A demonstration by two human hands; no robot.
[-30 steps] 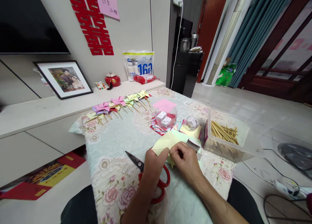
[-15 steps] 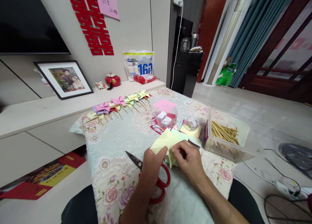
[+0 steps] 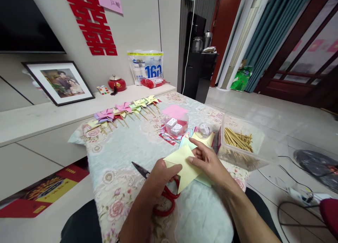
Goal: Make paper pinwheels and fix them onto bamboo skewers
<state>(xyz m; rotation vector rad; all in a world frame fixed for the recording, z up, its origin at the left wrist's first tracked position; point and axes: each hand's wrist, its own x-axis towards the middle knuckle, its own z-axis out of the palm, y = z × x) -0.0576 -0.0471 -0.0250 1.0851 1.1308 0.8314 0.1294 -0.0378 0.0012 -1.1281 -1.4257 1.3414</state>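
Note:
A pale yellow sheet of paper [image 3: 186, 170] with a slit running in from a corner is held between my two hands above the table. My left hand [image 3: 160, 178] pinches its left side, thumb on top. At the right side, my right hand [image 3: 208, 163] has its thumb on the paper, with the index finger raised and the other fingers partly behind. Under my left hand lie red-handled scissors [image 3: 164, 212], partly covered, blades pointing up-left. Light green and blue paper [image 3: 203, 179] shows beneath my right hand.
Several paper pinwheels on sticks [image 3: 123, 109] line the table's far left edge. A round clear container [image 3: 182, 120] with small white boxes and a small clear case [image 3: 205, 129] stand beyond my hands. At right, a clear plastic box [image 3: 225, 152] holds wooden sticks [image 3: 237, 140].
The yellow paper, raised into a fold at its middle before, now lies flatter and turned. My right hand's fingers have loosened from a tight pinch and spread. The view has shifted slightly.

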